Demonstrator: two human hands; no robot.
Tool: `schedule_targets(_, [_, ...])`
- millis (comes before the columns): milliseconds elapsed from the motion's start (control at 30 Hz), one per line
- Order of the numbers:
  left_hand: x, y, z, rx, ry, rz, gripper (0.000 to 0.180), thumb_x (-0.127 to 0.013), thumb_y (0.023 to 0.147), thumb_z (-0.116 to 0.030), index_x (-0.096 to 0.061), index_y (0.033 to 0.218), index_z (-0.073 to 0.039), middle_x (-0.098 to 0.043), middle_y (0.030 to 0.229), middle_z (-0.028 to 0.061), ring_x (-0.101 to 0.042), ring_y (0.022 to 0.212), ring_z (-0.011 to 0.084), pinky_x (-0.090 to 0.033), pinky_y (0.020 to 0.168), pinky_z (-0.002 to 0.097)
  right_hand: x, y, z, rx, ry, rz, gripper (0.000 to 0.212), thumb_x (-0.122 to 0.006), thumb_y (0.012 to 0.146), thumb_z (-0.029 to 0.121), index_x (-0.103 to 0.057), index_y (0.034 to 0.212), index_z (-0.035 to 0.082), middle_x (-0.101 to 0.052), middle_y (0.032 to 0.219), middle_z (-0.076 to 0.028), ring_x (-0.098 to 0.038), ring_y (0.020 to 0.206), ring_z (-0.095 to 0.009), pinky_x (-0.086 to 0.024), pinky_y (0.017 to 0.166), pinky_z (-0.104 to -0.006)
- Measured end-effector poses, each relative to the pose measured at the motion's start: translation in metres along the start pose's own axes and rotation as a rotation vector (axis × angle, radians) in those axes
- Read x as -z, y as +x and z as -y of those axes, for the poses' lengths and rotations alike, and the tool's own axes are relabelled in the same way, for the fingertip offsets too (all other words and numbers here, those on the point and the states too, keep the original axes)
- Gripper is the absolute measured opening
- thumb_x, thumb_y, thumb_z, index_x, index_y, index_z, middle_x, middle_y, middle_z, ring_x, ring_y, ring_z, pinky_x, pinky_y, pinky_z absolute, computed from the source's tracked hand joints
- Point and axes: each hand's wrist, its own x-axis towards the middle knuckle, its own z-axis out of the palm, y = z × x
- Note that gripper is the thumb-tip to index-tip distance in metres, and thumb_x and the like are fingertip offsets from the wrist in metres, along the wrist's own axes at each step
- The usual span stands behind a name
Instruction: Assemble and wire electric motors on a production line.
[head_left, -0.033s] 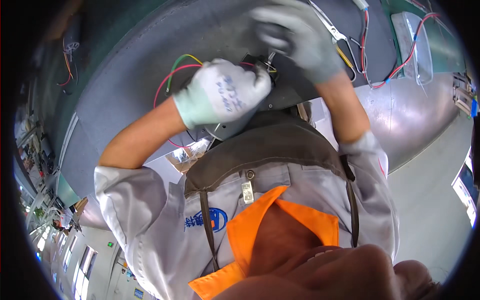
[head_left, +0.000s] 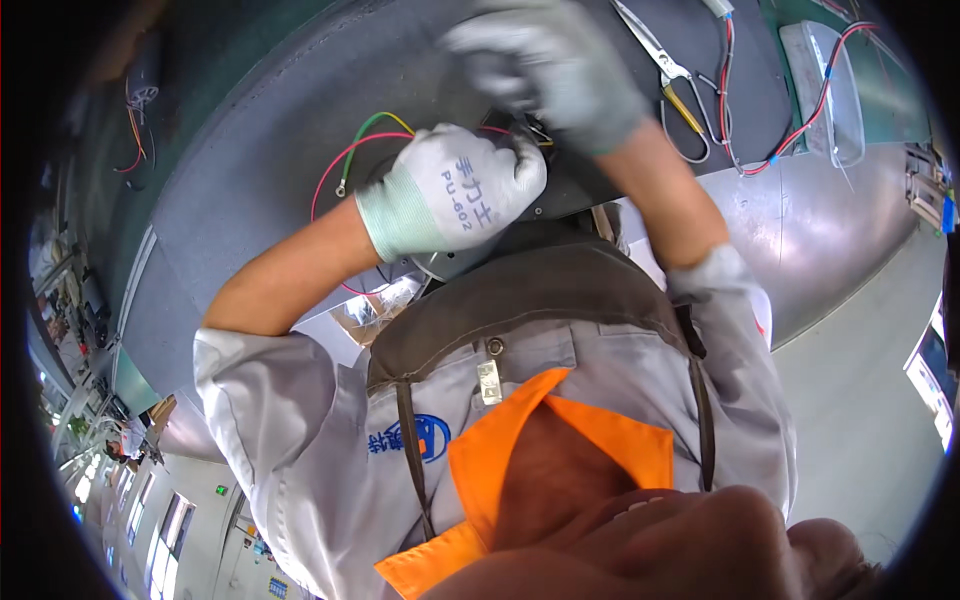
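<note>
My left hand, in a white glove with pale green cuff, is closed with thumb and forefinger pressed at a black part. Under it lies a grey cylindrical body, mostly hidden by the hand and my apron. A red wire and a green-and-yellow wire with a ring terminal loop out left of the glove. My gloved right hand is just beyond the black part, above the table; its fingers are smeared by motion, and whether they hold anything does not show.
Scissors lie on the dark table right of my right hand, with a yellow-handled tool beside them. Red and grey wires run toward a clear plastic tray. A wired dark cylinder sits far left.
My right hand has swung left and slightly away, uncovering more of the yellow-handled tool. The left hand has shifted slightly right, still closed at the black part.
</note>
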Motion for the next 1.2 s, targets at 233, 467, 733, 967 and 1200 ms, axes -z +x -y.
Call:
schedule_targets(233, [0.001,-0.010,-0.004,0.287,0.141,-0.095,0.026,-0.061,0.080,-0.020,-0.060,0.101,-0.004,-0.058,0.064,0.0031,-0.061,0.052,0.0190,-0.045,0.045,0.0345,0.010,0.003,0.025,0.002,-0.439,-0.282,0.020,-0.062,0.095,0.013,-0.068,0.105,-0.003,-0.062,0.085,-0.007,-0.056,0.070,-0.011,-0.046,0.060,-0.0263])
schedule_targets(467, [0.010,0.004,0.005,0.496,-0.246,-0.092,0.032,-0.063,0.085,-0.041,-0.067,0.076,-0.011,-0.064,0.075,0.0128,-0.066,0.066,0.0321,-0.053,0.054,0.0466,0.057,-0.152,-0.073,0.014,-1.572,-0.615,0.040,-0.053,0.093,0.004,-0.059,0.133,0.004,-0.065,0.112,-0.023,-0.066,0.093,-0.037,-0.053,0.082,-0.0469])
schedule_targets(733, [-0.018,0.023,0.022,0.329,-0.504,-0.395,0.031,-0.066,0.085,-0.032,-0.072,0.081,-0.002,-0.068,0.082,0.0120,-0.067,0.082,0.0258,-0.053,0.070,0.0390,-0.002,-0.159,-0.030,-0.142,-1.336,-0.165,0.062,-0.056,0.086,0.001,-0.041,0.146,0.005,-0.051,0.135,-0.027,-0.050,0.121,-0.045,-0.040,0.102,-0.0520])
schedule_targets(967, [-0.014,0.003,0.042,0.556,-1.683,-0.638,0.030,-0.066,0.094,-0.027,-0.073,0.092,0.003,-0.068,0.080,0.0031,-0.062,0.073,0.0091,-0.050,0.068,0.0265,0.021,-0.179,-0.024,-0.570,-1.387,0.019,0.083,-0.068,0.076,-0.001,-0.034,0.151,0.009,-0.055,0.127,-0.024,-0.053,0.117,-0.042,-0.043,0.099,-0.0499])
schedule_targets(1200, [-0.016,0.006,0.035,0.727,-1.946,-0.614,0.027,-0.066,0.094,-0.024,-0.070,0.100,0.002,-0.069,0.089,0.0051,-0.065,0.080,0.0119,-0.054,0.069,0.0299,0.070,-0.200,-0.006,-0.653,-0.042,-0.327,0.076,-0.063,0.082,-0.004,-0.036,0.152,0.007,-0.058,0.119,-0.012,-0.059,0.087,-0.017,-0.050,0.066,-0.0294])
